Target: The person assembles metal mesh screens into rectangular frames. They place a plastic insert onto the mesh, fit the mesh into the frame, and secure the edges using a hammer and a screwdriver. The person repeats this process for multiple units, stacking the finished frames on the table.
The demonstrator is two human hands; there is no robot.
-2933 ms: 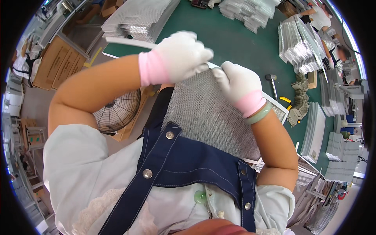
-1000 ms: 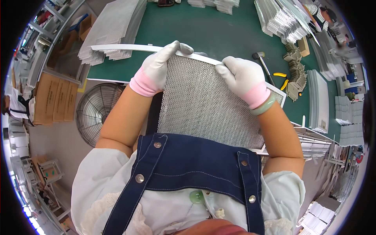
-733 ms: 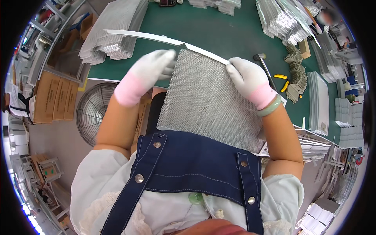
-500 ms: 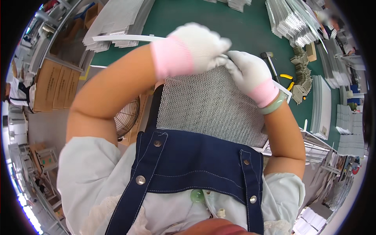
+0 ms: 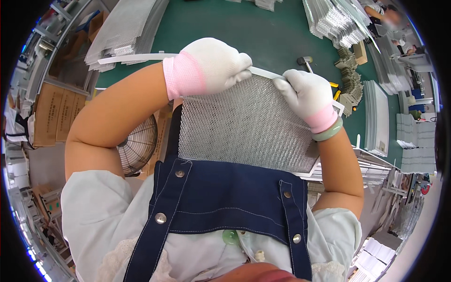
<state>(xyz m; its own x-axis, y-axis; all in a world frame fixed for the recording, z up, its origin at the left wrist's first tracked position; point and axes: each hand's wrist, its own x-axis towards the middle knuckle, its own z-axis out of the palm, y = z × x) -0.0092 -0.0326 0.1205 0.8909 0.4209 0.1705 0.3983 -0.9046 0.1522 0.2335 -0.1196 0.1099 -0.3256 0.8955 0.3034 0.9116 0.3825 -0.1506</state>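
Note:
A silver metal mesh panel [image 5: 239, 127] stretches from my apron toward the bench, with its far edge between my hands. Along that far edge runs a thin white strip [image 5: 265, 73], which continues out past my left wrist. My left hand [image 5: 211, 66], in a white glove with a pink cuff, is closed on the strip near its middle. Gloved the same way, my right hand [image 5: 307, 94] pinches the strip at the panel's far right, thumb on the mesh side. A white frame [image 5: 338, 109] shows partly beneath the panel by my right wrist.
On the green bench [image 5: 225, 28] lie mesh stacks [image 5: 124, 33] at left and more mesh sheets [image 5: 331, 21] at right. A hammer [image 5: 304, 61], yellow-handled pliers [image 5: 336, 95], small grey pieces [image 5: 350, 89] and white frames [image 5: 376, 117] sit right. A fan [image 5: 138, 145] stands lower left.
My hands have moved apart along the panel's far edge, my left hand shifting left and a little nearer. The white strip now shows between them. The whole view has shifted slightly.

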